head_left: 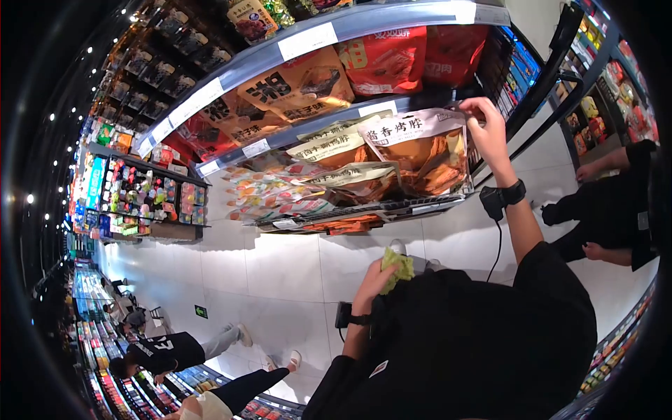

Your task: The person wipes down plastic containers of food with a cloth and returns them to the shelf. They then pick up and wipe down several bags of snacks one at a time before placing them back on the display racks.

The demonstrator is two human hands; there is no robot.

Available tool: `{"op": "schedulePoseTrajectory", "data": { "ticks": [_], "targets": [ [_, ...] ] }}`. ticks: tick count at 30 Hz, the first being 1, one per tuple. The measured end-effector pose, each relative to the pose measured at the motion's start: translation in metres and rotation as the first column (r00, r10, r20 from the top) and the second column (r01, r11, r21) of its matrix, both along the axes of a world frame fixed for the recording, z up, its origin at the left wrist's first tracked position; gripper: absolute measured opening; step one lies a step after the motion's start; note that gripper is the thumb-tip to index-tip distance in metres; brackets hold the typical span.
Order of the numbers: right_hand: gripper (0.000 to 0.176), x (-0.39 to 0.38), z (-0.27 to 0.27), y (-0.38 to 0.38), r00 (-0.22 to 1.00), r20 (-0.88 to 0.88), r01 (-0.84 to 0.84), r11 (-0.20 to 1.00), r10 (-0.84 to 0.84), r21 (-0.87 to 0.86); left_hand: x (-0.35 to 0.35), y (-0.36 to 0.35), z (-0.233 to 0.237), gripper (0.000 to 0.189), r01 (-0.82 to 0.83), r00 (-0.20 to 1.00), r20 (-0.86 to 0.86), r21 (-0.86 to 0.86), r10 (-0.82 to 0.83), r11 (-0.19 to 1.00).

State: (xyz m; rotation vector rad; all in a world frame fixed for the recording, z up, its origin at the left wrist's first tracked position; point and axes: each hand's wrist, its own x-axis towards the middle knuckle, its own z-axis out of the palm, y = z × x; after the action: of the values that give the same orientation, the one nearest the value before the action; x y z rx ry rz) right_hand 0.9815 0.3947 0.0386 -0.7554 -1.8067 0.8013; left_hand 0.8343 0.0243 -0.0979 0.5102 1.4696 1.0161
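Observation:
My right hand (488,133) is at the front shelf rack, fingers curled at the upper right corner of a pouch of roasted meat snack (416,154) with a pale pink top band and brown pieces on the front. Beside it to the left stand pouches with pale yellow tops (350,178). Lower down, near my body, my left hand (374,280) is closed round a crumpled yellow-green cloth (397,269). Both wrists wear black bands with small boxes, and a cable hangs from the right one.
Above the pouches, a shelf edge with price tags (308,40) juts out over orange bags (301,84) and red bags (385,59). White-wrapped packs (269,192) fill the rack's left end. Other people stand at the right (609,203) and lower left (168,352).

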Motion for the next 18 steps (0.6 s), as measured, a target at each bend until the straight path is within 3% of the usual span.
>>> {"op": "schedulePoseTrajectory", "data": {
  "ticks": [2,4,6,8,9,10,12,13,15,18],
  "targets": [
    [0.026,-0.011,0.009,-0.011,0.992,0.112,-0.062,0.997,0.056,0.055,-0.005,0.023,0.043,0.024,0.089,0.959,-0.281,0.147,-0.045,0.985],
    [0.025,-0.017,-0.007,-0.016,0.959,0.255,-0.141,0.988,0.122,0.058,-0.019,0.039,0.053,0.027,0.134,0.934,-0.352,0.178,-0.064,0.975],
    [0.026,-0.02,-0.026,-0.029,0.91,0.384,-0.275,0.919,0.155,0.281,-0.042,0.05,0.046,0.026,0.24,0.89,-0.441,0.243,-0.113,0.94],
    [0.028,-0.02,-0.058,-0.052,0.838,0.505,-0.317,0.937,0.205,0.146,-0.056,0.053,0.019,0.026,0.199,0.877,-0.47,0.162,-0.102,0.967],
    [0.03,-0.021,-0.06,-0.062,0.825,0.486,-0.313,0.949,0.289,-0.034,-0.06,0.054,0.011,0.026,0.202,0.878,-0.467,0.163,-0.105,0.966],
    [0.03,-0.027,-0.061,-0.065,0.823,0.49,-0.308,0.951,0.287,-0.039,-0.062,0.052,0.002,0.031,0.133,0.894,-0.449,0.232,-0.015,0.964],
    [0.037,-0.035,-0.067,-0.07,0.903,0.405,0.07,0.981,-0.14,0.181,-0.068,0.05,-0.013,0.038,0.07,0.904,-0.422,0.298,0.066,0.952],
    [0.051,-0.039,-0.076,-0.065,0.892,0.4,0.154,0.973,-0.21,0.17,-0.074,0.05,-0.018,0.044,-0.001,0.909,-0.395,0.314,0.132,0.949],
    [0.056,-0.048,-0.083,-0.06,0.881,0.417,0.161,0.971,-0.223,0.179,-0.085,0.052,-0.026,0.049,-0.131,0.941,-0.265,0.29,0.212,0.948],
    [0.066,-0.048,-0.095,-0.047,0.882,0.399,0.209,0.966,-0.252,0.149,-0.09,0.056,-0.029,0.046,-0.12,0.939,-0.278,0.281,0.2,0.952]
  ]
}}
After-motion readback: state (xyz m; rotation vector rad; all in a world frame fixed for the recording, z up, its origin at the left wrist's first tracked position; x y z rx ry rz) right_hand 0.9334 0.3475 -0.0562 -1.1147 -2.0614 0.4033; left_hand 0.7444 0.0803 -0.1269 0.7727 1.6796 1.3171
